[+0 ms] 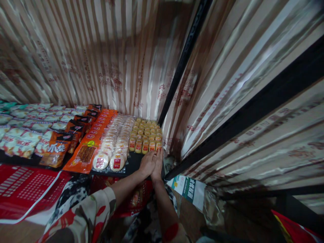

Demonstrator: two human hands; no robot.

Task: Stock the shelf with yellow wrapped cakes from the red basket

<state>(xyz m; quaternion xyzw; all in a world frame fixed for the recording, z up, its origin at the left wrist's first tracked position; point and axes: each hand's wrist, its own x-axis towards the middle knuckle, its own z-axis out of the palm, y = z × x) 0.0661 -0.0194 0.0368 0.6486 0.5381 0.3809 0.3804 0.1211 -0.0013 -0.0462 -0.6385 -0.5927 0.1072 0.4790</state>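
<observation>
Two hands (147, 164) (157, 164) at front edge of yellow packs (145, 147) | grip: cannot tell | bare black shelf (133, 162) left, pole (215, 139) close right

"What carries it all?"

"A black shelf (133, 164)."

"And on it, left to right?"

"White snack bags (21, 143), orange-and-black bags (56, 150), then flat orange packets (80, 155) lined up front to back."

"Next?"

"2 columns of round white wrapped snacks (117, 161), then small yellow packs (145, 145), 5 across in front."
</observation>
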